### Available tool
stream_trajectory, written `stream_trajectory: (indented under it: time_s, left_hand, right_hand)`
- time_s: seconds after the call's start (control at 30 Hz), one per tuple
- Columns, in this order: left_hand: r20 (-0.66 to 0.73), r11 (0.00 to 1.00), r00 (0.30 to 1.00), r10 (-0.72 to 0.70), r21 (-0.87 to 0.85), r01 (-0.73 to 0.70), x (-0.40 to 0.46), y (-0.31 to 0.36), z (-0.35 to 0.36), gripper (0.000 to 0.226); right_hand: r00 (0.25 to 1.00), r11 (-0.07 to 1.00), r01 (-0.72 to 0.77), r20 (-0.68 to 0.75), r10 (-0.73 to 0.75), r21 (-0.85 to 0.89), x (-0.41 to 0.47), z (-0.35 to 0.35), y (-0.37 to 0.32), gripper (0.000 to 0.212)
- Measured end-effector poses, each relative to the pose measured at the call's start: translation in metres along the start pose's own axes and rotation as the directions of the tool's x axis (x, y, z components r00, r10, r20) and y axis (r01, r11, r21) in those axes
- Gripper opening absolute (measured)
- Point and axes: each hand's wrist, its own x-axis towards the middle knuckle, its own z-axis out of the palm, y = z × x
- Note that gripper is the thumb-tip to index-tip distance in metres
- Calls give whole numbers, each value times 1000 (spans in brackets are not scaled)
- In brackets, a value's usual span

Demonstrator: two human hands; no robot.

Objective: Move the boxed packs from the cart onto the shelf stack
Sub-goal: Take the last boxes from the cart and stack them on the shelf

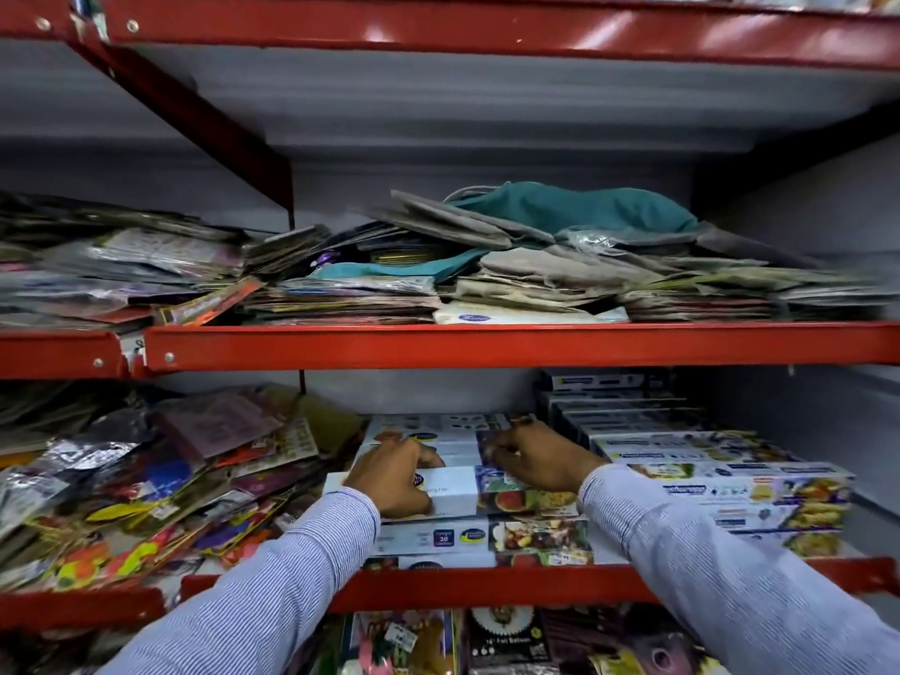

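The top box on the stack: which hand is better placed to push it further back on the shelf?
Left, probably. The left hand lies flat over the top box, near its front edge. The right hand rests further back, its fingers curled on the box behind.

Both hands, left & right, reach fwd, fingers curled.

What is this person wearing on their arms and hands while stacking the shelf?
Both arms are in long shirt sleeves of pale blue-grey cloth with fine, close stripes. The left sleeve and right sleeve each end in a cuff at the wrist. The left hand and right hand are bare: no gloves, and no watch or ring is visible from this view.
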Motion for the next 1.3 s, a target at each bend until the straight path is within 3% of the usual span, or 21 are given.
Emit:
stream_trajectory:
  time_s: [0.07,0.23,0.67,0.8,0.87,1.0,1.3]
  left_hand:
    - [-32,999,999,35,-12,-35,4,-3,13,54]
    - [-177,972,979,100,226,-59,2,-2,40,46]
    - [-200,981,960,194,63,-185,-2,-24,61,45]
    - [-209,978,962,179,143,-151,-7,-22,64,45]
    - [-288,956,934,213,258,-138,-15,-25,70,49]
    - [-362,903,892,272,416,-107,-30,-24,85,60]
    - [-305,878,938,162,480,4,-29,-23,96,63]
  right_hand:
    - [1000,1000,22,3,-22,2,-10,7,-6,40]
    - [999,998,-24,-40,22,-54,-24,37,-10,54]
    - [995,998,-6,-99,1,-57,-25,46,7,55]
    - [985,991,15,-166,-37,-133,-29,49,8,54]
    - [970,971,41,-222,-95,-235,-34,60,7,55]
    - [909,939,-61,-407,-87,-339,-49,88,8,58]
    - [908,928,-135,-418,-24,-347,-48,107,6,64]
